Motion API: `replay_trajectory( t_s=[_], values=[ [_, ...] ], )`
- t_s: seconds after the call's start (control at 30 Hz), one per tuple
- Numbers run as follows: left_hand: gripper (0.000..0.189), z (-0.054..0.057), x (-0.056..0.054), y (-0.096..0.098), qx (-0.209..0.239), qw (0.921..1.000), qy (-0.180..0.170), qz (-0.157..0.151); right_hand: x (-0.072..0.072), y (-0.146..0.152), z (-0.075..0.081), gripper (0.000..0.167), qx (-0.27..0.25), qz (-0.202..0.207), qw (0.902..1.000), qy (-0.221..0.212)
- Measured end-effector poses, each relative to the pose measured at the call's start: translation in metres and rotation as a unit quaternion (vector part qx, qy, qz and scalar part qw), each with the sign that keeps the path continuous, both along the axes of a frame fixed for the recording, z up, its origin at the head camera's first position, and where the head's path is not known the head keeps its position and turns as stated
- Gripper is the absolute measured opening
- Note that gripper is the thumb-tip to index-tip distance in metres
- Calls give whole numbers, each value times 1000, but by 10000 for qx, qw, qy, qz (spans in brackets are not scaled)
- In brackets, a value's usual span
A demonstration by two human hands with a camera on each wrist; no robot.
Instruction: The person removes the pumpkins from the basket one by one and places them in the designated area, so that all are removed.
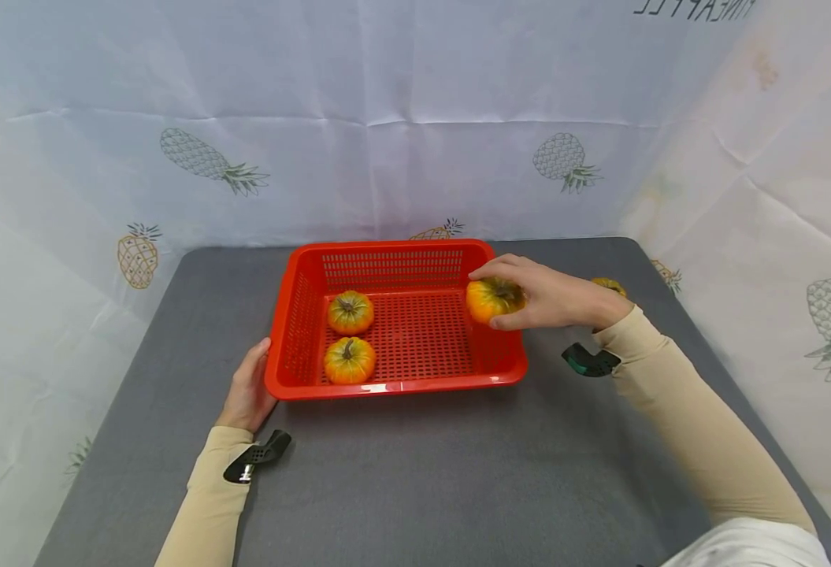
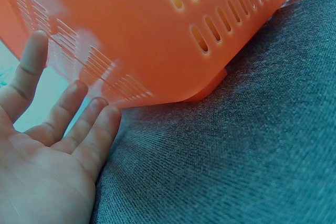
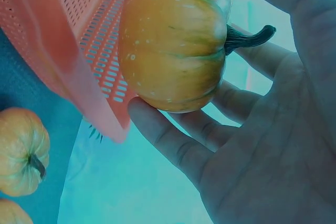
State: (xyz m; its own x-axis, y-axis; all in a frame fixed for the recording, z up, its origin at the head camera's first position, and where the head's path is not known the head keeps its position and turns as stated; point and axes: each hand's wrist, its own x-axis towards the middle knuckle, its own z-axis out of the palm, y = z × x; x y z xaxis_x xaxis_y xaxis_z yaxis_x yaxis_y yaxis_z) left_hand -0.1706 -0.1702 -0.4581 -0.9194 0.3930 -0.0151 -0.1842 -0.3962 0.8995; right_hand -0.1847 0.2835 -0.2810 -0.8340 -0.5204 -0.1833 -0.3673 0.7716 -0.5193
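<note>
A red plastic basket [image 1: 415,387] with slotted walls stands on the grey table. Two small orange-yellow pumpkins sit along its left side, one pumpkin [image 1: 350,313] behind the other pumpkin [image 1: 348,361]. My right hand [image 1: 539,295] grips a third pumpkin [image 1: 487,302] over the basket's right end, fingers and thumb around its sides. The right wrist view shows the held pumpkin's [image 3: 170,45] dark curved stem pointing toward the palm. My left hand [image 1: 248,391] is at the basket's left wall; in the left wrist view its fingers [image 2: 107,124] are loosely extended along the outside of the basket [image 2: 131,40].
Outside the basket on the right, a pumpkin [image 1: 609,285] is partly hidden behind my right forearm. The right wrist view has a pumpkin [image 3: 23,150] on the table and part of another pumpkin [image 3: 11,213]. A pineapple-print cloth [image 1: 415,157] hangs behind the table [image 1: 415,480].
</note>
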Motion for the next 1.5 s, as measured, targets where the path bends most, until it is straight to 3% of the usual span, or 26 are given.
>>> replay_trajectory(
  t_s=[0.6,0.87,1.5],
  values=[
    [40,2,2,1,-218,9995,-195,143,12,26,-4,63,-269,-383,9989,101],
    [40,3,6,3,-130,9997,-177,114,21,36,-9,61,-498,-740,9959,119],
    [40,3,7,3,-115,9998,-120,97,34,62,-18,66,-407,-1031,9938,110]
  ],
)
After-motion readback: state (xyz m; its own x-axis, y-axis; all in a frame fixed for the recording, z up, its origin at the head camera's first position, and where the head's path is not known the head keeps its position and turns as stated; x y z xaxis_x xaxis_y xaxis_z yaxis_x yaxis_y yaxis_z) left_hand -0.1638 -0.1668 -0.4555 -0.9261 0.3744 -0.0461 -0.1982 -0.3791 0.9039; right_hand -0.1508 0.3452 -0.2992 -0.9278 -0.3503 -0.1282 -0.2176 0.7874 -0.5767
